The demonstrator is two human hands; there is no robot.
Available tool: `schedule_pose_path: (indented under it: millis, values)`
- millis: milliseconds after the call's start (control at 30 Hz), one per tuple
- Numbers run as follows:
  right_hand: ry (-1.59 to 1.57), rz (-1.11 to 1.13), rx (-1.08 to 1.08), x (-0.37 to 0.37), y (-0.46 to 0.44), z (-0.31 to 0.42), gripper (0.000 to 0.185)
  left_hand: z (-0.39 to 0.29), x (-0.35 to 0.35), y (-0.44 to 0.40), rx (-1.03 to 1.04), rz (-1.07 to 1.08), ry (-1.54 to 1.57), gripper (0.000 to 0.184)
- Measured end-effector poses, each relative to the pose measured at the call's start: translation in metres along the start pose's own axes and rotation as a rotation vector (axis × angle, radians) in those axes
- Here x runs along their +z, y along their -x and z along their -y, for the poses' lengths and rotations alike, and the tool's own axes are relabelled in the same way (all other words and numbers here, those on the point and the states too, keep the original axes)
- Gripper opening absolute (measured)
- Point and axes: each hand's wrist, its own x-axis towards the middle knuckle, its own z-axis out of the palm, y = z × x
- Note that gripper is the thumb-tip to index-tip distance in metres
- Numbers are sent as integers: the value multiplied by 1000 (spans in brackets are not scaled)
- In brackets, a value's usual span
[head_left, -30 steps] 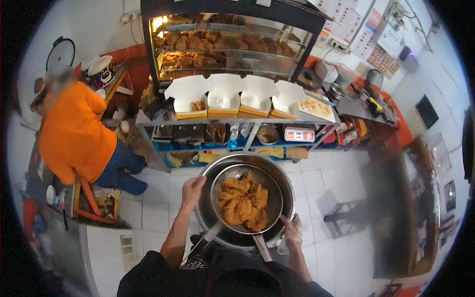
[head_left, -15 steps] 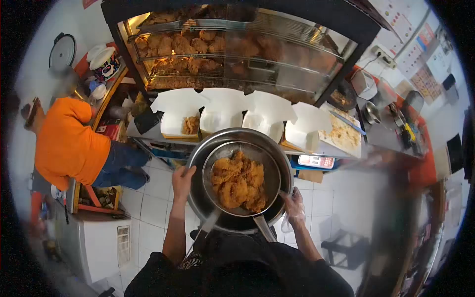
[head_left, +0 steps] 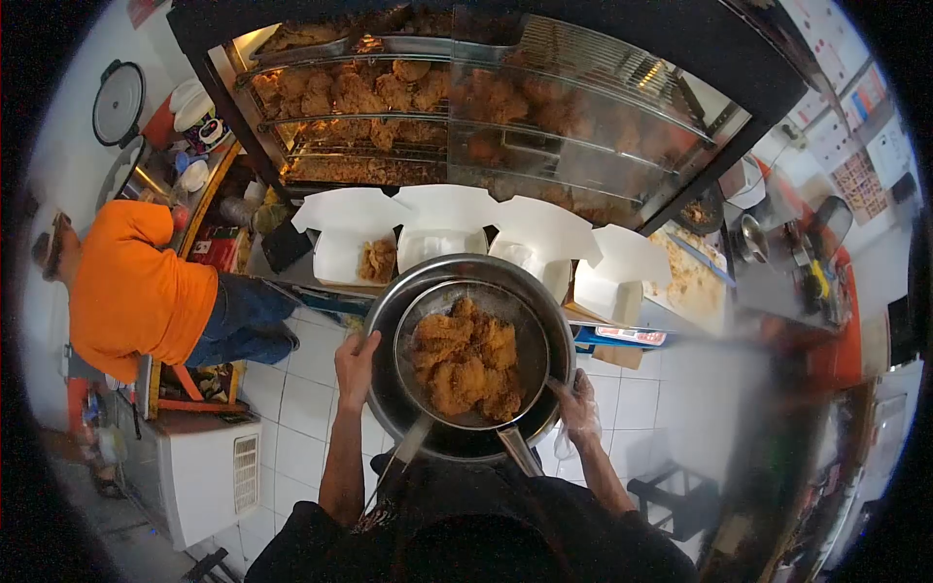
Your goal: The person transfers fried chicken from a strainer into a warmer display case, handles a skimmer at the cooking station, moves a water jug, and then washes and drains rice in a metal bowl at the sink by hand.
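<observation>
Frying looks done; chicken (head_left: 466, 360) in strainer (head_left: 529, 340) over bowl (head_left: 561, 340), not yet out; left hand (head_left: 356, 367) and right hand (head_left: 581, 406) each grip bowl's edge; leftmost box (head_left: 335, 255) holds small pieces (head_left: 377, 260).

We count two bare forearms' worth of hands: one left hand (head_left: 356, 367) and one right hand (head_left: 580, 408). Between them we see one large metal bowl (head_left: 470, 263), one strainer (head_left: 531, 335) and two metal handles (head_left: 413, 442). In the strainer we make out at least three fried pieces (head_left: 459, 384); they overlap too much for an exact figure. We count four open boxes (head_left: 333, 257), one with one heap of fried bits (head_left: 377, 260). Beyond, we find one display cabinet (head_left: 199, 58) with at least three tiers, one co-worker (head_left: 146, 291), one round lid (head_left: 119, 103) and one dark stool (head_left: 677, 500).
</observation>
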Motion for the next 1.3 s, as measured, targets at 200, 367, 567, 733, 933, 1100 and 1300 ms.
schedule_pose_path:
  millis: [200,367,567,733,933,1100,1300]
  values:
    - [-15,15,51,-4,-18,-18,34,-10,6,-2,-77,30,-155,36]
    - [39,148,65,-17,-39,11,46,-7,2,-9,51,115,-355,31]
    - [495,-417,-593,-68,-144,110,47,17,7,-19,95,134,-384,32]
    - [285,-747,-592,-73,-202,233,88,11,8,-19,70,148,-315,34]
    - [128,-1019,-488,-34,-225,245,98,18,8,-21,86,146,-255,34]
    - [10,-1119,-473,-24,-226,245,92,19,7,-22,89,159,-285,33]
    - [-346,-913,-741,-56,-251,214,57,26,5,-24,93,171,-332,32]
